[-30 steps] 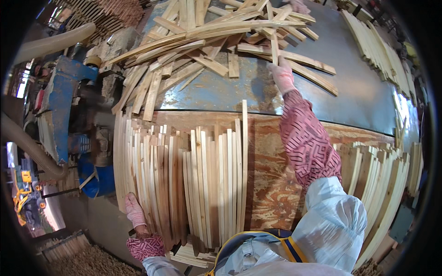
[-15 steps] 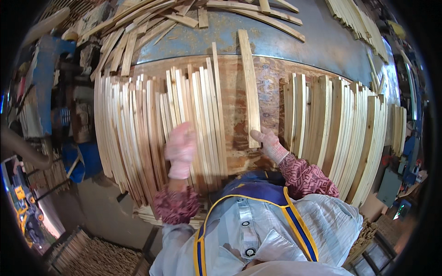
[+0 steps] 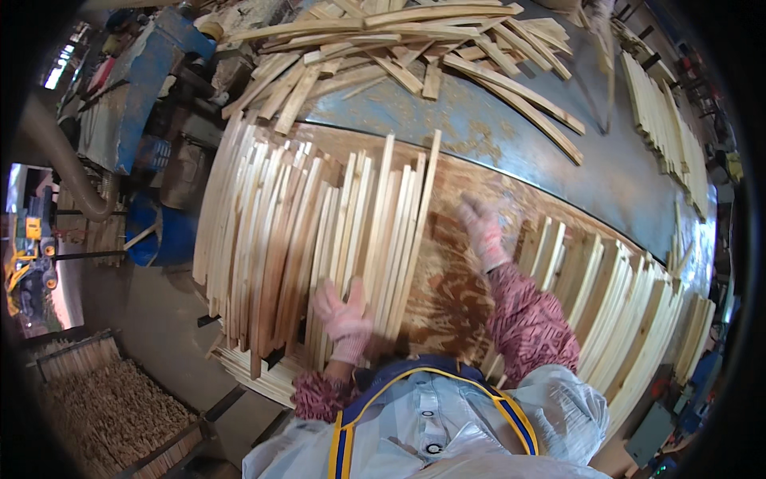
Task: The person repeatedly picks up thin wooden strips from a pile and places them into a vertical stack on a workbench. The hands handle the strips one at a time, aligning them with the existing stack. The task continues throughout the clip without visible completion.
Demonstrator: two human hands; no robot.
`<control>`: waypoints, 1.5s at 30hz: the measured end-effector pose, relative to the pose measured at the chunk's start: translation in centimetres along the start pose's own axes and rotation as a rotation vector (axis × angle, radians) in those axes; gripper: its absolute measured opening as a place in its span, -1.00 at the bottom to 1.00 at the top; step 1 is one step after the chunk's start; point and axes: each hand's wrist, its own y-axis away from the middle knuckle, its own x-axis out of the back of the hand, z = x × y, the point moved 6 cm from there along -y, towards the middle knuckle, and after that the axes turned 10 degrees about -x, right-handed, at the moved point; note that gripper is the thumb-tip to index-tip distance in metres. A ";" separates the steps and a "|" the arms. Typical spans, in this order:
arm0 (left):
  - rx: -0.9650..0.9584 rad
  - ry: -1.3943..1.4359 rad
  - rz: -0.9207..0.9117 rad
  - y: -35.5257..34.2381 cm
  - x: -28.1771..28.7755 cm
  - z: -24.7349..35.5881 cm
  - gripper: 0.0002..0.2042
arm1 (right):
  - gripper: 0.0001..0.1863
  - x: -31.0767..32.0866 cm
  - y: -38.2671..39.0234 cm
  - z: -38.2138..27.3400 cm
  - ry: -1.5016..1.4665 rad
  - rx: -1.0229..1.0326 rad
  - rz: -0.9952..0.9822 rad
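Observation:
My left hand [image 3: 345,315], in a pale pink knit glove, rests with spread fingers on the near ends of a row of wooden strips [image 3: 275,231]. These strips stand side by side on edge, their far ends uneven. Over the bare plywood board [image 3: 447,279], between this row and another row of strips [image 3: 606,279] to the right, is my right hand [image 3: 483,231]. It wears the same kind of glove, its fingers stretch away from me, and I see nothing in them. A longer strip [image 3: 423,207] leans at the left row's right edge.
Beyond the board lies a grey metal surface [image 3: 558,184] with sawdust and a jumbled pile of offcuts [image 3: 399,48]. More strips [image 3: 662,120] lie at the far right. A blue machine [image 3: 152,80] stands far left, a blue bin [image 3: 155,231] below it, and a crate of wood pieces [image 3: 112,399] near left.
My right hand has let go of the flat strip, which no longer lies in the gap, and reaches farther out. My left hand now lies on the strips nearer me. The whole view has turned.

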 end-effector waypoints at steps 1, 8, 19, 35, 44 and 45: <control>0.030 -0.038 0.020 0.5 -0.9 -1.1 -0.23 | -0.48 0.7 -3.9 -1.3 0.189 0.091 0.074; 0.321 0.237 -0.218 -3.1 -2.2 -3.2 0.02 | -0.38 -9.3 -20.9 -16.8 0.973 0.435 0.207; 0.188 0.158 -0.161 -3.0 -2.6 -3.8 -0.02 | -0.44 -14.2 -29.0 -21.2 1.253 0.280 0.122; 0.011 0.035 0.162 -2.7 -1.2 -3.4 -0.05 | -0.35 5.0 13.5 -2.8 0.242 -0.312 0.023; 0.295 0.942 -0.476 -2.2 -5.3 5.8 -0.24 | -0.48 1.8 22.0 6.4 -0.770 -0.636 -0.493; 0.293 1.196 -0.499 -2.2 -4.9 7.8 -0.29 | -0.47 1.7 21.3 6.2 -0.146 -0.492 -0.535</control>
